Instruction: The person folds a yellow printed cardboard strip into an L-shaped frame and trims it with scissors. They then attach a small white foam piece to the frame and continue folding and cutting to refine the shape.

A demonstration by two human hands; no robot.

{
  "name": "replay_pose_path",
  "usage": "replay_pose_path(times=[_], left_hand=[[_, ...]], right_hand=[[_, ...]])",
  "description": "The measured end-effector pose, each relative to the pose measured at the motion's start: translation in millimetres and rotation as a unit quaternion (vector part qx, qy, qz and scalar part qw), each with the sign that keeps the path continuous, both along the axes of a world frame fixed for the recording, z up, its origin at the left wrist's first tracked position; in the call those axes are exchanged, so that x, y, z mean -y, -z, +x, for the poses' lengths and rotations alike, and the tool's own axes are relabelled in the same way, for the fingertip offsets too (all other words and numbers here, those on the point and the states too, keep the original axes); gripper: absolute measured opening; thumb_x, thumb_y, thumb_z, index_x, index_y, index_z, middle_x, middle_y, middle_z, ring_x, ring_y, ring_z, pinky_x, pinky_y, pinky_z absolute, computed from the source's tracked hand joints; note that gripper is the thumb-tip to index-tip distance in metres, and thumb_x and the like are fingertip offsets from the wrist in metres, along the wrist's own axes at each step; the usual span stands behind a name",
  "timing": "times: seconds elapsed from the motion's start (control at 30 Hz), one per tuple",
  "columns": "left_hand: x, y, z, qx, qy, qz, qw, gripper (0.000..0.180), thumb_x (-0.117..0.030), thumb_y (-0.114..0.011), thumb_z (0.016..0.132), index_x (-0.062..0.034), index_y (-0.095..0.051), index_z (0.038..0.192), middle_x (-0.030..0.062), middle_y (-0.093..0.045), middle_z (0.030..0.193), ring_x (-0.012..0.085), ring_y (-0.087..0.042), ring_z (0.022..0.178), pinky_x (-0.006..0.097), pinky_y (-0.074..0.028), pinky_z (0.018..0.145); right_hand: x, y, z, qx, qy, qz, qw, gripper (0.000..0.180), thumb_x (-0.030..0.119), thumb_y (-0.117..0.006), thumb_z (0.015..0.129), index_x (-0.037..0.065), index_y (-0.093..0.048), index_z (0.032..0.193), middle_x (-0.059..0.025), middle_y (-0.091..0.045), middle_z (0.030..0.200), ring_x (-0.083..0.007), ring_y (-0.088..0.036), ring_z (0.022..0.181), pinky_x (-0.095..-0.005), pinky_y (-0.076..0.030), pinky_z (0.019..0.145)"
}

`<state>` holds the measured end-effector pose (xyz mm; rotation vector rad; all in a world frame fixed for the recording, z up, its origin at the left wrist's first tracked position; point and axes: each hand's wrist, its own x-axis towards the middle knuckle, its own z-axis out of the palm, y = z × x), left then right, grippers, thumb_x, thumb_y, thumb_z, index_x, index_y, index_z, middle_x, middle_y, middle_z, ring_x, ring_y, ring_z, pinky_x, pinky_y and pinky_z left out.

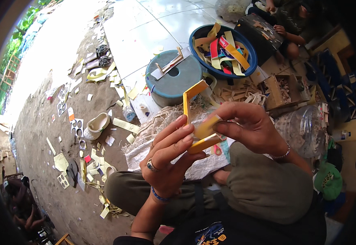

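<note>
Both hands meet over the lap on one yellow strip (197,130). The left hand (168,159) pinches its lower fold, fingers pressed together along it, and the right hand (251,124) nips the middle bend from the right. So the strip's long axis runs up and away from the left hand, its top tipping right. Behind sit a grey stool (174,79) and a blue basin (223,49) of strips.
</note>
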<state>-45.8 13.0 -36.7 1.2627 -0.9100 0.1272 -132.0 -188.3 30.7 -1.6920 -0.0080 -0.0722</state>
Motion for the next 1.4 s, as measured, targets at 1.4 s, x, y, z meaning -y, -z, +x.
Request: replay_pose_path(times=[1.4], left_hand=[[-1.0, -6.7, 3.6, 0.023, 0.0, 0.019, 1.0, 0.049, -0.005, -0.09, 0.071, -0.0065, -0.07, 0.115, 0.0167, -0.073, 0.119, 0.037, -0.065, 0.124, 0.043, -0.057, 0.102]], right_hand=[[-0.3, -1.2, -2.2, 0.015, -0.063, 0.035, 0.997, 0.023, -0.002, -0.061, 0.1, 0.002, -0.069, 0.122, -0.0101, -0.072, 0.117, -0.0172, -0.067, 0.111, -0.0307, -0.053, 0.094]])
